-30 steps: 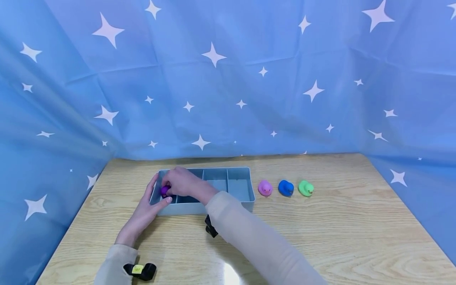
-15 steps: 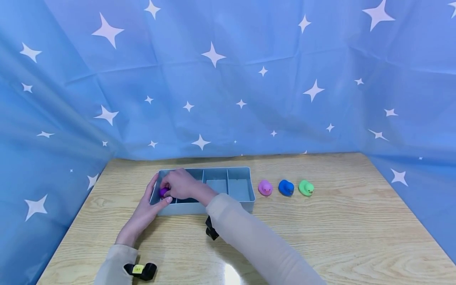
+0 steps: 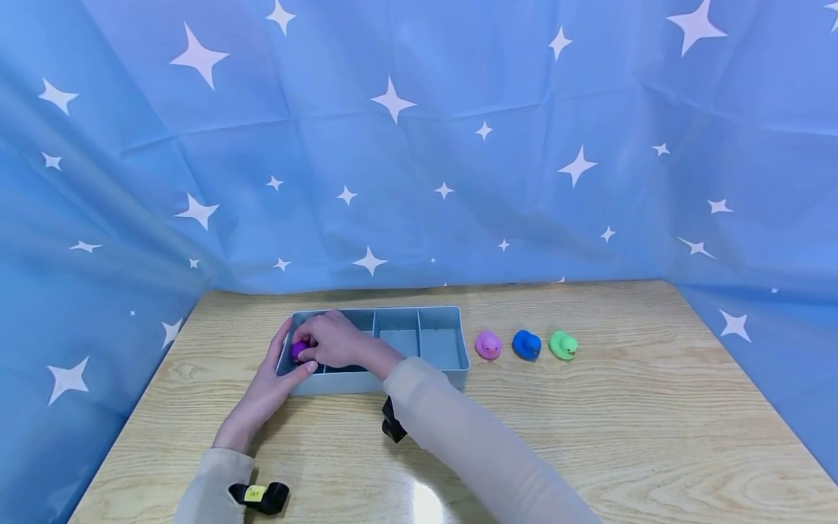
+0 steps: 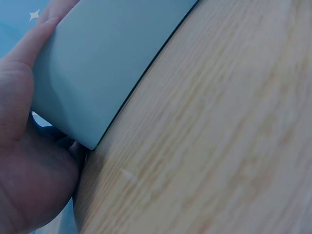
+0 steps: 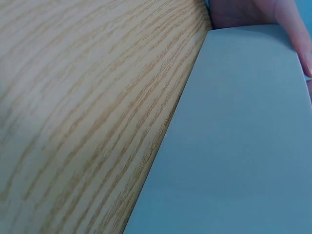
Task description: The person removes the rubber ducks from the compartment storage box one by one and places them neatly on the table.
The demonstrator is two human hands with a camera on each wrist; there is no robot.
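Observation:
A long blue-grey box (image 3: 386,383) with several compartments in a row stands on the table. My left hand (image 3: 270,372) holds its left end, thumb on the front rim and fingers along the end wall; in the left wrist view the palm lies round the corner of the box (image 4: 107,68). Reaching into the leftmost compartment, my right hand (image 3: 335,340) pinches a small rounded purple toy (image 3: 298,351), largely covered by the fingers. The right wrist view has the front wall of the box (image 5: 234,136) and my left hand (image 5: 248,12), but not the right hand.
Right of the box, a pink toy duck (image 3: 488,345), a blue toy duck (image 3: 527,345) and a green toy duck (image 3: 563,345) sit in a row on the wooden table (image 3: 628,422). A blue curtain (image 3: 458,160) with white stars hangs behind and at both sides.
My right hand has shifted slightly within the leftmost compartment, the purple toy moving a little left with it. The left hand, box and ducks stay put.

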